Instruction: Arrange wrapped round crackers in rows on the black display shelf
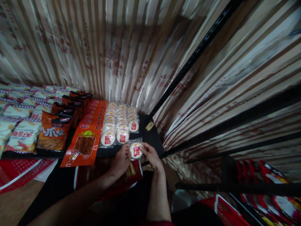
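Note:
A clear packet of round white rice crackers (135,151) with a red label is held up near the front edge of a black shelf (150,138). My left hand (122,160) pinches its left side with the fingers closed. On its right edge, the thumb and fingers of my right hand (151,155) grip the wrapper. Just behind, similar cracker packets (122,135) stand in three rows running back towards the curtain. The right row ends farther back than the other two.
Left of the crackers lie orange snack strips (87,135), then orange-brown chip bags (53,130) and white snack bags (22,135). Patterned curtains (122,53) hang behind. A black pole (188,69) slants up on the right. Below is a red package (138,169); red bags (252,171) sit lower right.

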A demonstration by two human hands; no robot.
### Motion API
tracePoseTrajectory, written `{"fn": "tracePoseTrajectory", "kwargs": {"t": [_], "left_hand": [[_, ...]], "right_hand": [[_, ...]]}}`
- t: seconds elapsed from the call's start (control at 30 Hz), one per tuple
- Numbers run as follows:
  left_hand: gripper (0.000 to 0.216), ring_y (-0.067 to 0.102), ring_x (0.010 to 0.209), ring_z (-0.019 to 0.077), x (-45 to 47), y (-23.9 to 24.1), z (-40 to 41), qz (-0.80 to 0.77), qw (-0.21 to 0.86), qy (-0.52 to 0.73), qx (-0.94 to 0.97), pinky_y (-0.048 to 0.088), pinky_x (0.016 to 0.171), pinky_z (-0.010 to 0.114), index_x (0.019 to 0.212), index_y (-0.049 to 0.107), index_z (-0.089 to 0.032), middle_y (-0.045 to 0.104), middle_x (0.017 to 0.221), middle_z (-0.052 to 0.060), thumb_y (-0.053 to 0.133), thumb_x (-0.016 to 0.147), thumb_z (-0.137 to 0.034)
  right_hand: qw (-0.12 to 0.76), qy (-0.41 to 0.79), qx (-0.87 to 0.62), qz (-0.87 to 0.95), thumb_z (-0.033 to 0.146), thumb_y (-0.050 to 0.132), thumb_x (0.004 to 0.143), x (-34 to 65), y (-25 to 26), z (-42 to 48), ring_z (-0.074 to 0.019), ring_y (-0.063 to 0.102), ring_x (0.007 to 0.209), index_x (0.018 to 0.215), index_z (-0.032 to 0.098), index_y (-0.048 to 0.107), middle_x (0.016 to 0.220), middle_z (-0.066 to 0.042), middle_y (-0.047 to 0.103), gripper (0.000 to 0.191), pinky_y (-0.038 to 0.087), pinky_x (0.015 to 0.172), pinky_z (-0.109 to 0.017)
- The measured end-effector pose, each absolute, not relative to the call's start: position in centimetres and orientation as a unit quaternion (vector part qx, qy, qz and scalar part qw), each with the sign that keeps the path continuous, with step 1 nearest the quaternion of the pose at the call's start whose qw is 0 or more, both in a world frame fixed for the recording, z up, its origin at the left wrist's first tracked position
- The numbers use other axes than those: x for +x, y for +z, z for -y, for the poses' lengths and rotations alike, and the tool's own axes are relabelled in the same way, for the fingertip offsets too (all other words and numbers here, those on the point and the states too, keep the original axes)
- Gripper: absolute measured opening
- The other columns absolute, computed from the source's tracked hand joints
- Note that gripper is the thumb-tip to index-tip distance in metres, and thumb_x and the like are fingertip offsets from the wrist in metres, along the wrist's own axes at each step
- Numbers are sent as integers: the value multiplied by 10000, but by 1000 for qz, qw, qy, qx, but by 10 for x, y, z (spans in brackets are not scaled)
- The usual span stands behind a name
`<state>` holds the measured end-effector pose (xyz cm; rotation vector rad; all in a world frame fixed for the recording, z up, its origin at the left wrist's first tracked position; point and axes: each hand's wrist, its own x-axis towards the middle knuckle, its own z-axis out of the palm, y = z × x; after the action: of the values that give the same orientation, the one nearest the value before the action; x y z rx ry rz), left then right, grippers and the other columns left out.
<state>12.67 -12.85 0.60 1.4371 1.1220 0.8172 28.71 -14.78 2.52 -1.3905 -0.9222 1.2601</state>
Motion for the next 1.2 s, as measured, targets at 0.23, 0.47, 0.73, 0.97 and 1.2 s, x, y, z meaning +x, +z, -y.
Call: {"fn": "tracePoseTrajectory", "kwargs": {"t": [0.23,0.47,0.73,0.97,1.2], "left_hand": [[502,528,1177,197,148,-5,130,-447,462,375,668,443,1011,384,1290,412,-104,539,1281,156,381,789,-116],[589,291,1362,258,162,-4,129,-442,360,291,769,298,1122,436,1343,374,-45,334,1456,188,394,756,-87],[653,241,1383,251,174,-9,123,-438,320,239,805,271,1136,420,1367,351,-51,325,1471,159,414,718,-82],[658,170,1396,281,172,-4,117,-428,308,192,828,235,1139,437,1372,336,-10,255,1491,188,403,721,-75],[653,135,1399,292,175,-1,114,-423,289,163,843,236,1132,439,1366,335,-1,222,1499,199,396,721,-79]], "right_hand": [[507,472,-609,386,502,778,534,318,25,112,-142,595,647,808,164,678,716,-18,689,447,453,645,-262],[539,454,-599,379,478,762,532,322,11,86,-128,580,604,779,155,667,668,-5,677,417,445,634,-260],[537,393,-627,405,486,701,586,324,-10,75,-134,561,614,788,156,670,681,-7,672,388,428,601,-251],[552,367,-627,409,456,663,651,326,-14,68,-149,580,661,877,162,677,753,-16,678,371,449,652,-262],[566,350,-632,397,453,656,649,319,-26,58,-183,606,747,904,173,689,821,-38,694,380,488,697,-291]]}}
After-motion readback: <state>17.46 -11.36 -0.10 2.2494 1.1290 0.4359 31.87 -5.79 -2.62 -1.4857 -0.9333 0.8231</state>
